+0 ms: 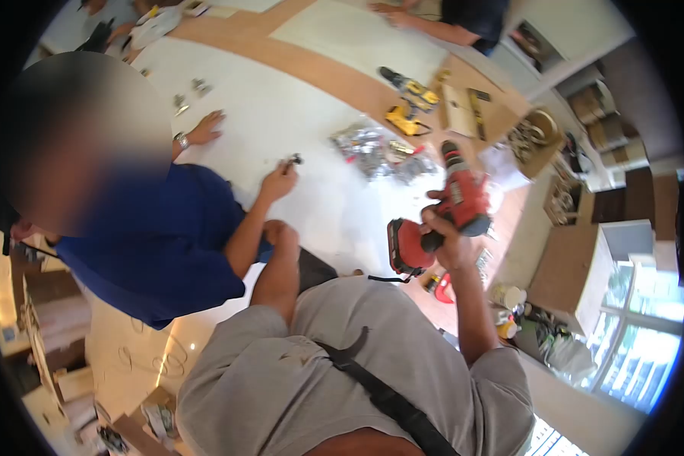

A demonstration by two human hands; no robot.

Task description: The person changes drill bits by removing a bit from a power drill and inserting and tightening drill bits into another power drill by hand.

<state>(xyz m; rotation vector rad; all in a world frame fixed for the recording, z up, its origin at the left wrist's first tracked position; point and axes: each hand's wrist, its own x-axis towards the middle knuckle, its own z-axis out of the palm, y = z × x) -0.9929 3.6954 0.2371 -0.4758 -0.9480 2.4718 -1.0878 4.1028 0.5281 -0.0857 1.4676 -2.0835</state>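
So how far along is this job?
Nothing looks clearly finished: the white panel lies flat, with small metal pieces on it, too small to tell whether fixed. In hand, the right hand grips a red drill, while the co-worker's hand holds a small dark piece. Probably plenty is left, as plastic bags still hold metal parts; I can't tell how much.

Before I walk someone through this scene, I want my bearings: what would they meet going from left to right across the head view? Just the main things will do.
Metal fittings, co-worker's raised hand, red drill, round container, window.
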